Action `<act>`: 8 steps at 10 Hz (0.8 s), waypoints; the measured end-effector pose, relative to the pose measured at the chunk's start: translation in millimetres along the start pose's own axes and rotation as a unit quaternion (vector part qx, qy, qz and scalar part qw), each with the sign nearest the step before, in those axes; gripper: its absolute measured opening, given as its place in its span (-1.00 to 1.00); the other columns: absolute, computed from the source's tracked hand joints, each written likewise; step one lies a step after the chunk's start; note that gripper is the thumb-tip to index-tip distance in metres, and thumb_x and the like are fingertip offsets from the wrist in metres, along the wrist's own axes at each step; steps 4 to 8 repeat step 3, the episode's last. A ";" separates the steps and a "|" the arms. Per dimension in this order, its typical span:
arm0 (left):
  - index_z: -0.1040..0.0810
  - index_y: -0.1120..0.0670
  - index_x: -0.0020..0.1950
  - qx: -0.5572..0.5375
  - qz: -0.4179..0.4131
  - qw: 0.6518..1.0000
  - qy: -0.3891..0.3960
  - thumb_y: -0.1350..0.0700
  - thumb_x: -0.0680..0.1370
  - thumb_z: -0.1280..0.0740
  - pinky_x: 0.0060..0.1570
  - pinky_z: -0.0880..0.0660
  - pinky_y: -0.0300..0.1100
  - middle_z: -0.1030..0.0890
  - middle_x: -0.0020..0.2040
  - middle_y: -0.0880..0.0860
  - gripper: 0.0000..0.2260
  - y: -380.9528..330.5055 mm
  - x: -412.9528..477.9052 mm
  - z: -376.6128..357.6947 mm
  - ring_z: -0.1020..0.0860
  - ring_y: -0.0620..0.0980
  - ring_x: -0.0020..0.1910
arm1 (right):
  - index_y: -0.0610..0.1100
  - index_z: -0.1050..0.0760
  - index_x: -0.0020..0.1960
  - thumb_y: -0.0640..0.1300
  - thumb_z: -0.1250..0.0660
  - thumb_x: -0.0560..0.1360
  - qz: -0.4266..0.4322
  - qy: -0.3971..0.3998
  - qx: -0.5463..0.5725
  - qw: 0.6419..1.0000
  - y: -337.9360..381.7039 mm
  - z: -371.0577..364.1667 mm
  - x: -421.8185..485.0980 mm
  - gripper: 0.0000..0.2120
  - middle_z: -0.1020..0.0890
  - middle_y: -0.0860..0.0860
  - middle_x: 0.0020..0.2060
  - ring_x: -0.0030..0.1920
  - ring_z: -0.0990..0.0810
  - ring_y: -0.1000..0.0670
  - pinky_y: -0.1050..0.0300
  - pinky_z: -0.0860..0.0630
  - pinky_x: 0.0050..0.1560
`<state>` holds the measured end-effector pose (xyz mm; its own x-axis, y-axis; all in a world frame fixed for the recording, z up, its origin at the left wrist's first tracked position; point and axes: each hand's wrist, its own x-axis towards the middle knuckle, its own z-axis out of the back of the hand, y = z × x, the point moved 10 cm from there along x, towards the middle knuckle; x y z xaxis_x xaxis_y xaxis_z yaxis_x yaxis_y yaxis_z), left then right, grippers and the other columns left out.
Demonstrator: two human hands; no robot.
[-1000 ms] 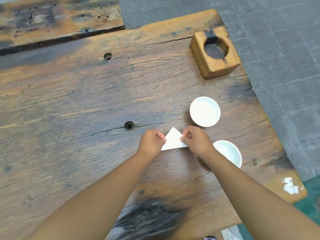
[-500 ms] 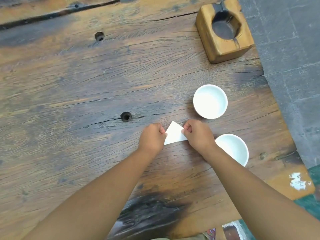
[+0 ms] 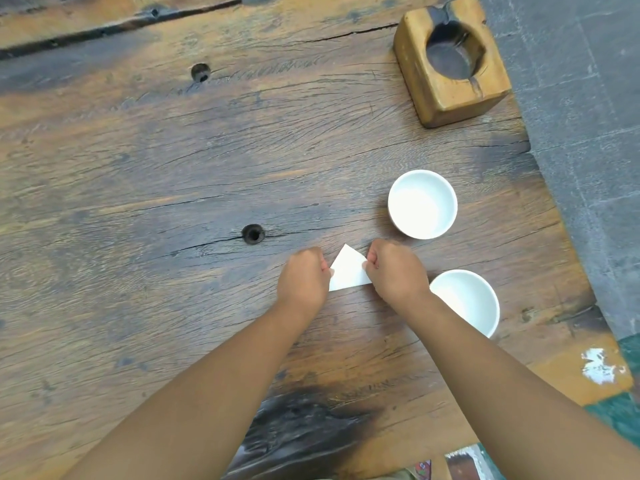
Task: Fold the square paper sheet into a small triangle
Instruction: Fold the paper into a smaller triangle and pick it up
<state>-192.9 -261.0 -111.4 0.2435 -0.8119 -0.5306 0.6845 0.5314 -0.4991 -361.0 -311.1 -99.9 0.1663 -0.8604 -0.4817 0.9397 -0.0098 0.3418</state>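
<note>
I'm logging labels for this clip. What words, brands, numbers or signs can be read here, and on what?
None can be read.
Folded paper: blank white.
Two white cups: no visible marks.
Wooden block: no lettering.
Printed items at the bottom edge: cut off and too blurred to read.

Two hands; one paper triangle — two white cups; one wooden block.

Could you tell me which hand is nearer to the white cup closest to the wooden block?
The right hand sits just below-left of that cup. The left hand is farther left, across the folded paper.
</note>
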 end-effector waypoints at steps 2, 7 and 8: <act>-0.47 0.12 -0.17 -0.024 0.028 0.999 -0.017 0.07 0.53 -0.41 -0.26 -0.46 -0.08 -0.58 -0.20 0.07 -0.82 11.3 -9.6 6.0 -0.53 0.08 -0.21 | -0.15 -0.45 0.07 -0.06 -0.33 0.52 -0.006 -0.041 -0.028 0.999 6.0 8.8 -14.4 -0.80 -0.54 -0.12 0.04 0.09 -0.51 -0.19 -0.05 -0.49 -0.02; -0.50 0.12 -0.17 -0.051 0.058 0.997 -0.013 0.06 0.53 -0.40 -0.21 -0.49 -0.07 -0.62 -0.20 0.06 -0.83 30.2 -18.3 13.1 -0.52 0.02 -0.21 | -0.14 -0.46 0.07 -0.09 -0.31 0.52 0.009 -0.068 -0.003 0.998 9.2 18.1 -26.4 -0.82 -0.52 -0.11 0.03 0.10 -0.49 -0.17 -0.06 -0.49 0.01; -0.50 0.12 -0.17 -0.051 0.058 0.997 -0.013 0.06 0.53 -0.40 -0.21 -0.49 -0.07 -0.62 -0.20 0.06 -0.83 30.2 -18.3 13.1 -0.52 0.02 -0.21 | -0.14 -0.46 0.07 -0.09 -0.31 0.52 0.009 -0.068 -0.003 0.998 9.2 18.1 -26.4 -0.82 -0.52 -0.11 0.03 0.10 -0.49 -0.17 -0.06 -0.49 0.01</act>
